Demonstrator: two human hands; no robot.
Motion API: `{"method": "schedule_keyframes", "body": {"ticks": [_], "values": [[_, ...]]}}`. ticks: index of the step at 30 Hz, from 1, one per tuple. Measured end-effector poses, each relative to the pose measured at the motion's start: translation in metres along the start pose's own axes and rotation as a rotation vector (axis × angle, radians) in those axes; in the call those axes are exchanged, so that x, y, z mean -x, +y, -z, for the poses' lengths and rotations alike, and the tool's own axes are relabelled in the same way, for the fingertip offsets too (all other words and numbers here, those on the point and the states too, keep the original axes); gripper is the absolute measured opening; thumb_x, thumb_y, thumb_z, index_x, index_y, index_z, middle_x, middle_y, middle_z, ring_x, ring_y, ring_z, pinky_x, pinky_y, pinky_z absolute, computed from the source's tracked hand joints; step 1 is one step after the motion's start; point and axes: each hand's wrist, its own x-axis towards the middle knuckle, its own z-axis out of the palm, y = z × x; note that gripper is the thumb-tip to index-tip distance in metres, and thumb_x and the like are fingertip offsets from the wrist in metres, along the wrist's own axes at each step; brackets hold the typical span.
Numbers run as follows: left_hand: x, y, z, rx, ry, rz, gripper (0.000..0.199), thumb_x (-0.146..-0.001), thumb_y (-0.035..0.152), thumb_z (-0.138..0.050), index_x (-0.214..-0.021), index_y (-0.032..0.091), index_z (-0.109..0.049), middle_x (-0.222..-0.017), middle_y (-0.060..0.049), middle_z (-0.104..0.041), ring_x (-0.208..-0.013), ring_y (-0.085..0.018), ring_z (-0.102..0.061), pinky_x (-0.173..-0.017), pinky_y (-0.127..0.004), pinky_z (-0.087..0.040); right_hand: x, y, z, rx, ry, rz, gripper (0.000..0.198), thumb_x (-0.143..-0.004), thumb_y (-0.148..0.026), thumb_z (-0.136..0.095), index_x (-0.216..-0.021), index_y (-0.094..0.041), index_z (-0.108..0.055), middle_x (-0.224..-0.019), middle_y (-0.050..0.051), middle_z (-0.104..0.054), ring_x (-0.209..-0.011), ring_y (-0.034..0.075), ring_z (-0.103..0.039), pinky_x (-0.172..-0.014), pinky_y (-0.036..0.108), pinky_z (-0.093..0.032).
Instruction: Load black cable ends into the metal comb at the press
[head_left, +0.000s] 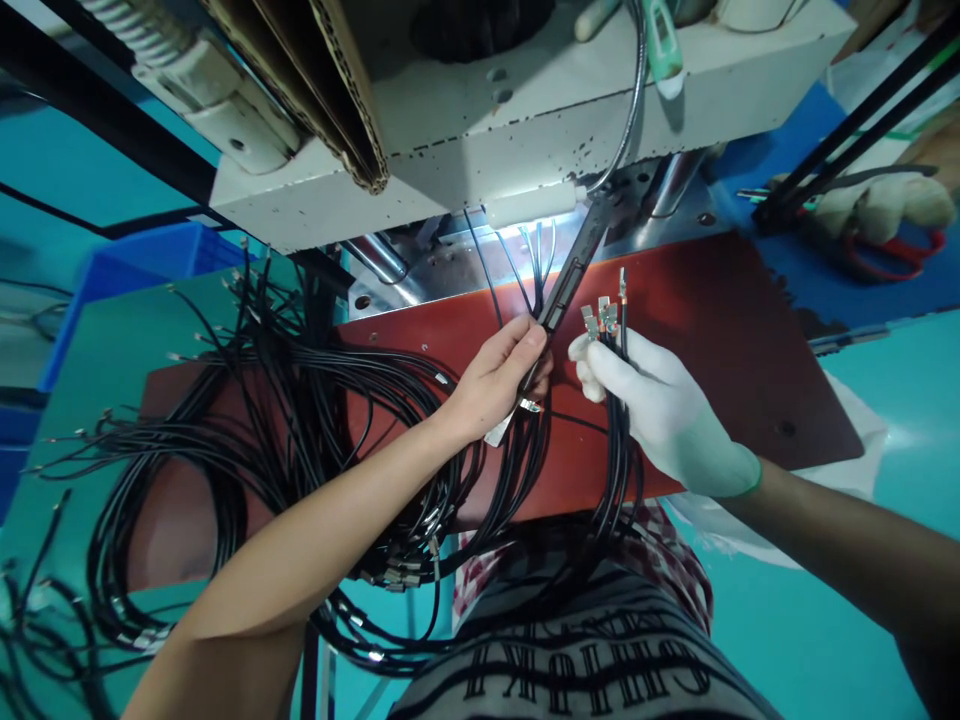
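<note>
My left hand (499, 378), bare, pinches a few thin black wires (525, 270) that run up under the lit opening of the press machine (517, 120). My right hand (660, 410), in a white glove, grips a bundle of black cables (619, 470) whose metal terminals (604, 318) stick up above my fingers. Both hands hover over the reddish-brown work plate (720, 330), a hand's width apart. The bundle hangs down toward my lap.
A large tangle of black cables with terminals (247, 430) covers the left of the plate and the teal table (885, 400). A blue bin (142, 265) stands far left. Red scissors and a cloth glove (885, 215) lie at the right. Cardboard (330, 80) leans on the machine.
</note>
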Motion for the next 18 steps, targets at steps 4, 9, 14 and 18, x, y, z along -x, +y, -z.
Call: {"method": "schedule_keyframes", "body": {"ticks": [4,9,14,18], "values": [[0.000,-0.002,0.003,0.038,-0.021,0.007,0.039,-0.090,0.051,-0.056,-0.078,0.018,-0.039,-0.064,0.006,-0.043,-0.050,-0.005,-0.043,-0.047,-0.019,-0.034,-0.003,0.006,0.002,-0.180,-0.034,-0.075,0.027,-0.103,-0.041,-0.038,-0.104,-0.019,-0.054,-0.064,-0.005,-0.045,-0.054,0.008,-0.036,-0.053,0.024,-0.032],[-0.002,-0.005,0.006,0.098,-0.053,0.017,0.039,-0.089,0.050,-0.057,-0.079,0.018,-0.039,-0.064,0.005,-0.044,-0.050,-0.004,-0.041,-0.046,-0.018,-0.032,-0.010,-0.004,0.011,-0.084,-0.163,-0.212,0.023,-0.091,-0.032,-0.059,-0.076,-0.015,-0.057,-0.067,-0.001,-0.056,-0.060,0.009,-0.050,-0.059,0.024,-0.037],[-0.001,-0.003,0.005,0.101,-0.028,0.025,0.040,-0.087,0.053,-0.059,-0.078,0.018,-0.043,-0.064,0.005,-0.046,-0.050,-0.005,-0.042,-0.046,-0.018,-0.034,-0.017,-0.010,0.013,0.197,-0.223,-0.204,0.026,-0.084,-0.032,-0.066,-0.065,-0.015,-0.060,-0.056,-0.002,-0.058,-0.056,0.011,-0.054,-0.060,0.026,-0.040],[0.000,-0.001,0.004,-0.012,0.013,0.007,0.042,-0.089,0.056,-0.055,-0.075,0.017,-0.046,-0.065,0.002,-0.050,-0.050,-0.006,-0.043,-0.047,-0.020,-0.037,-0.019,-0.004,0.005,0.297,-0.293,-0.017,0.021,-0.083,-0.030,-0.066,-0.068,-0.015,-0.066,-0.066,-0.001,-0.064,-0.066,0.012,-0.057,-0.066,0.026,-0.041]]}}
